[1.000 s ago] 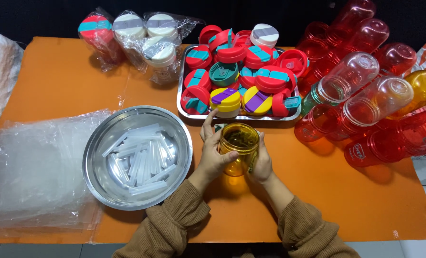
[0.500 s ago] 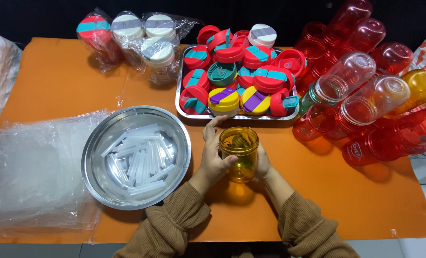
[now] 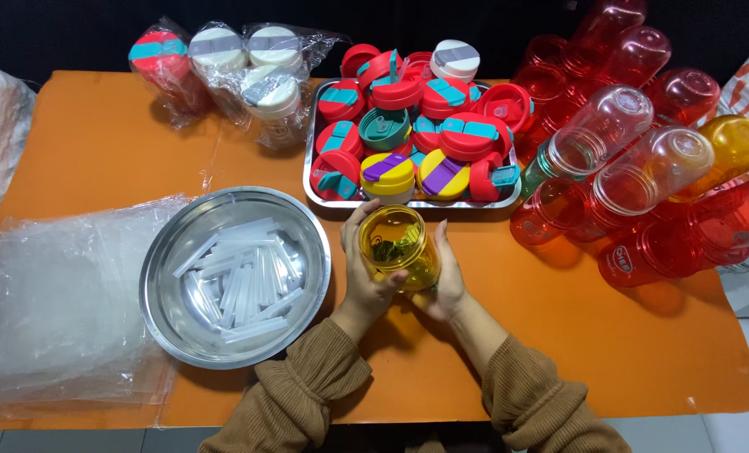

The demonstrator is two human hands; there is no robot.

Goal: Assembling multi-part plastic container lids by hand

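Both of my hands wrap a yellow see-through bottle (image 3: 399,247) standing upright at the middle of the orange table. My left hand (image 3: 366,273) grips its left side, thumb across the front. On the bottle's right side sits my right hand (image 3: 446,281). The bottle's mouth is open and faces up, with something dark inside. Just beyond it a metal tray (image 3: 324,195) holds several coloured lids; a yellow lid with a purple flap (image 3: 387,174) lies nearest the bottle.
A steel bowl (image 3: 169,256) of clear plastic straws (image 3: 240,277) stands left of my hands. Clear plastic bags (image 3: 51,294) lie at the far left. Several red, clear and yellow bottles (image 3: 643,176) are piled at the right. Bagged lids (image 3: 240,63) rest at the back.
The bottle and both hands have stayed in the same spot in front of the tray; my fingers have shifted only slightly around the bottle.
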